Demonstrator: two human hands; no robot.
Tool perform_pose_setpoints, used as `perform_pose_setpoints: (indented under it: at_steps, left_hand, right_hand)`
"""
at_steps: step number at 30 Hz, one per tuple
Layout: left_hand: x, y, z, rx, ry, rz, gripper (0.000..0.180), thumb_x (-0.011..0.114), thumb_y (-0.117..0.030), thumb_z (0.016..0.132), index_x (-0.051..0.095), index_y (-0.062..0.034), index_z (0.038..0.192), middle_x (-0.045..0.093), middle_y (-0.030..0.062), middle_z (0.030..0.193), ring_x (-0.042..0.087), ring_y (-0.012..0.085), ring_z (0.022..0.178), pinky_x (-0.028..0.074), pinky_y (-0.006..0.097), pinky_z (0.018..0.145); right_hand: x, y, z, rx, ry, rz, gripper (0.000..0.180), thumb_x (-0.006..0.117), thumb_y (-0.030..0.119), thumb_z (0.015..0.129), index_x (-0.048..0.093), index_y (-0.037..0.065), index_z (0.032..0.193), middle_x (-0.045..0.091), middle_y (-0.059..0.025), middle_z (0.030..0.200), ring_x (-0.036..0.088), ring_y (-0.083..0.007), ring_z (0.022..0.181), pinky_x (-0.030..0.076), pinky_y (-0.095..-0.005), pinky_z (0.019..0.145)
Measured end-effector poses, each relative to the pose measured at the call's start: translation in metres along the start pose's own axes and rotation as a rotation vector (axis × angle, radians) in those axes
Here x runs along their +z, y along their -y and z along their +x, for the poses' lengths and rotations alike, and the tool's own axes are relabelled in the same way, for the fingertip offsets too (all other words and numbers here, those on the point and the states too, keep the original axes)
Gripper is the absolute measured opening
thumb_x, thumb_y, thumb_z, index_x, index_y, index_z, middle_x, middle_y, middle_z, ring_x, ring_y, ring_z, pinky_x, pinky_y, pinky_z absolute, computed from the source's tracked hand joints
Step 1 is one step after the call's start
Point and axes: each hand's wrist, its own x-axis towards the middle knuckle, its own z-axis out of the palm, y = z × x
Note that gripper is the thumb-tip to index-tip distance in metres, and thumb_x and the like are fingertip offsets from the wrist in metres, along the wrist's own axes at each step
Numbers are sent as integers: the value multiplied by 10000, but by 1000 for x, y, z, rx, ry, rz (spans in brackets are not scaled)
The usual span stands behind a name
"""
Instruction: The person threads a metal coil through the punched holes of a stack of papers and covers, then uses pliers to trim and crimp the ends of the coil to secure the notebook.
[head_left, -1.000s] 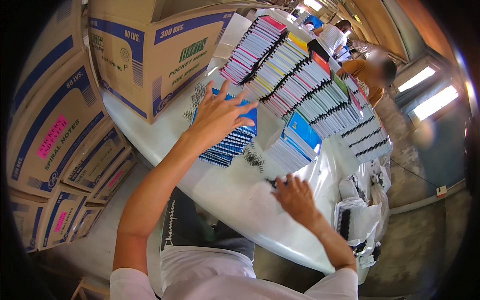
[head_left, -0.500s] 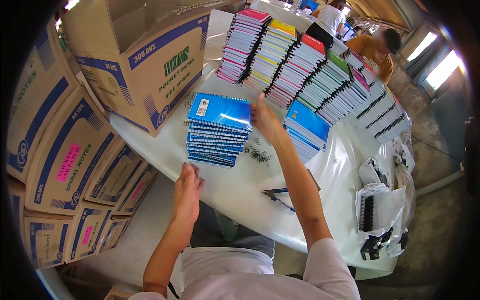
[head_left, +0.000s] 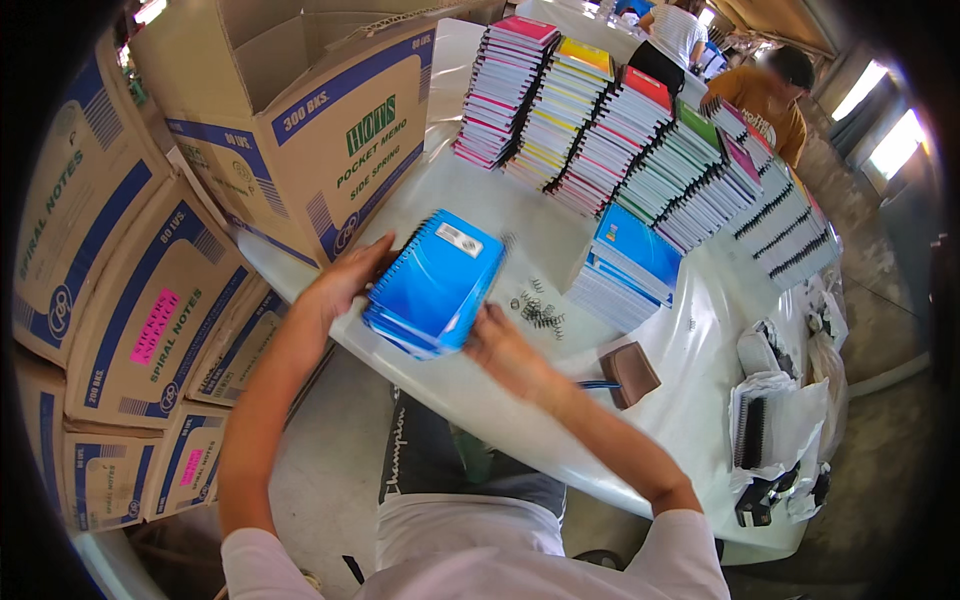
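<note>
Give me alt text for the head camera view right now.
The left hand and right hand hold a stack of blue spiral notebooks between them at a white table. To the right lie loose dark coils, another blue-covered stack and a brown object. Behind stand stacks with pink, yellow, red and green covers; an open cardboard box is at left.

Coils (head_left: 541,318) lie right of the notebook pile (head_left: 437,283).
</note>
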Motion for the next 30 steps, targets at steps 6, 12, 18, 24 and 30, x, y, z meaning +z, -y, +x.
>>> perform_pose_setpoints:
  at_steps: [6,12,18,24,30]
  left_hand:
    - [7,-64,45,-182,491,711,594,472,-559,976,649,-39,1201,652,141,1141,595,131,1063,486,287,866]
    - [9,-65,30,4,363,597,736,382,-714,920,706,-87,1128,690,100,1083,622,150,1013,507,340,853]
    - [15,-83,48,-335,368,355,759,416,-775,852,686,-140,1166,683,137,1152,656,215,1035,544,381,887]
    - [17,-104,23,-443,188,403,680,507,-698,878,653,-121,1206,685,171,1118,688,229,943,599,368,746]
    - [25,-123,22,120,121,569,721,558,-643,884,563,-79,1334,535,184,1371,536,285,1224,447,426,1005]
  right_hand:
    - [62,-52,-36,-219,-277,-259,544,510,369,1015,335,-23,1350,429,-191,1405,417,-355,1325,339,-401,1089]
    - [60,-51,-71,-1186,-305,-1131,341,711,308,846,659,65,1079,622,-88,1116,588,-246,1037,386,-449,991]
    - [63,-13,22,-1496,-461,-1644,543,669,464,818,629,110,1227,595,-49,1285,557,-223,1177,350,-496,1030]
    - [62,6,44,-1517,-466,-1638,564,643,492,826,617,105,1235,582,-51,1301,549,-223,1186,362,-493,1029]
    - [20,18,-33,-1107,-450,-1674,482,653,257,864,550,59,1291,528,-105,1339,490,-265,1253,342,-531,1072]
